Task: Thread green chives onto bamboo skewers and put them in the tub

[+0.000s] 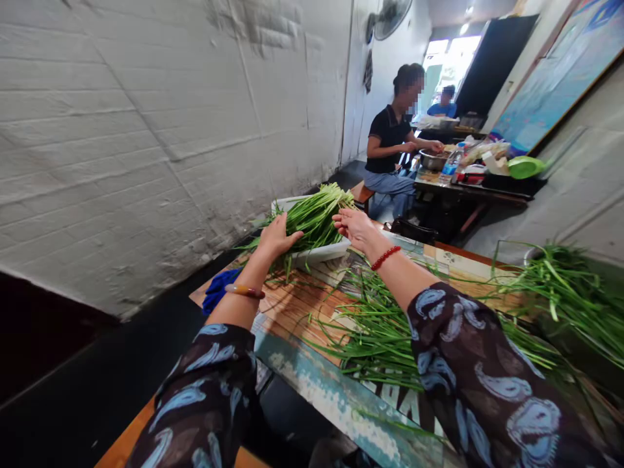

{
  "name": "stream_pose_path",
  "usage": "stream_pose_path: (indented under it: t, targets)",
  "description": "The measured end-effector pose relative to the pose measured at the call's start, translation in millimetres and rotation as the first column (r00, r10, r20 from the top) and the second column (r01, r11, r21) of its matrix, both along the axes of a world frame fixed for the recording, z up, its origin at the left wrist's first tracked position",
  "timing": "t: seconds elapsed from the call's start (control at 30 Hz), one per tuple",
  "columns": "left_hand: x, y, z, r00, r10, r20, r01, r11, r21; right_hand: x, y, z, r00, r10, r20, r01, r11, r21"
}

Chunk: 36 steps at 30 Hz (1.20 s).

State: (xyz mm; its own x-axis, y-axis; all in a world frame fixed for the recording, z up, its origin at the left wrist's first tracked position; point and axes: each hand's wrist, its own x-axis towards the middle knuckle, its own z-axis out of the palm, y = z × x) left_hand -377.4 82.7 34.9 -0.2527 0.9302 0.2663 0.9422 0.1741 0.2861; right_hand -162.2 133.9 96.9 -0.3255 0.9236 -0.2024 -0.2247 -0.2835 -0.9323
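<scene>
A bundle of long green garlic chives [314, 218] with pale stem ends lies piled in a white tray [322, 253] at the far end of the table. My left hand [279, 236] is at the bundle's near left side, thumb spread from the fingers, holding nothing I can see. At the right side of the bundle, close to the pale ends, is my right hand [358, 227]. Its fingers are loosely bent and apart, with nothing visible in them. More loose chives [375, 325] lie across the table below my right forearm.
The table [292, 305] has a wood-patterned and worn blue surface. A blue cloth [219, 289] lies at its left edge. More chives [565, 279] heap at the right. A person [394, 136] sits at another table with a metal bowl [433, 160]; another person sits farther back.
</scene>
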Motion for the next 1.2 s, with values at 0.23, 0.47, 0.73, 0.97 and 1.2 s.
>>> stream_pose_path:
  t: [0.23, 0.47, 0.73, 0.97, 1.2]
  targets:
    - [11, 15, 14.0, 0.99, 0.012, -0.138, -0.02, 0.998, -0.059, 29, -31, -7.4, 0.996, 0.078, -0.037, -0.08, 0.995, -0.057]
    - [19, 46, -3.6, 0.992, -0.027, -0.124, 0.005, 0.985, -0.173, 28, -27, -11.6, 0.994, 0.108, -0.007, -0.108, 0.993, 0.055]
    - [39, 51, -12.9, 0.982, 0.005, -0.187, -0.054, 0.964, -0.259, 61, -41, -21.1, 0.996, 0.081, 0.045, -0.083, 0.996, 0.037]
    - [40, 23, 18.7, 0.965, 0.002, -0.263, -0.051, 0.982, -0.179, 220, -108, -38.2, 0.974, -0.12, 0.191, 0.097, 0.987, 0.126]
    - [94, -38, 17.3, 0.955, -0.227, -0.189, 0.269, 0.934, 0.236, 347, -180, -49.5, 0.873, -0.42, 0.248, 0.371, 0.902, 0.222]
